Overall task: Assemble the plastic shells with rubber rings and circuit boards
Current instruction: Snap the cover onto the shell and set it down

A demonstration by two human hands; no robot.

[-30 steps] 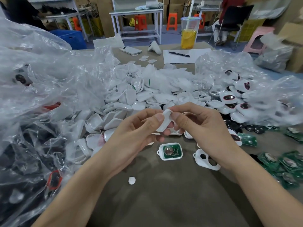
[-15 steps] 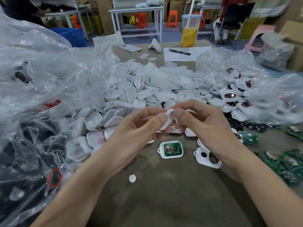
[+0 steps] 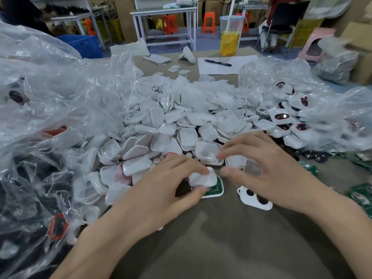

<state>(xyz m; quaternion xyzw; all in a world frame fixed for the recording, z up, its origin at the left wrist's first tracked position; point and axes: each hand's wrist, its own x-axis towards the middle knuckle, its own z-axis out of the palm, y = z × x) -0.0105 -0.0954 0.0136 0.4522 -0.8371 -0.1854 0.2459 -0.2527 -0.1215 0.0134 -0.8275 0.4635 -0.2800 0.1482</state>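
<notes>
Left hand [image 3: 161, 190] pinches a white shell [image 3: 203, 179] between fingers and thumb, right on top of the green board [image 3: 215, 190] lying on the table [image 3: 221, 238]. Right hand [image 3: 267, 174], blurred, hangs just beside with fingers spread and holding nothing. A holed shell [image 3: 253, 200] lies under its wrist, and the pile [image 3: 161, 127] sits behind.

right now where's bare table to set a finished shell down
Bare table nearest you, this side of the left hand, holding a shell, and right hand. Crowded: shell pile behind them, bags on both sides.
</notes>
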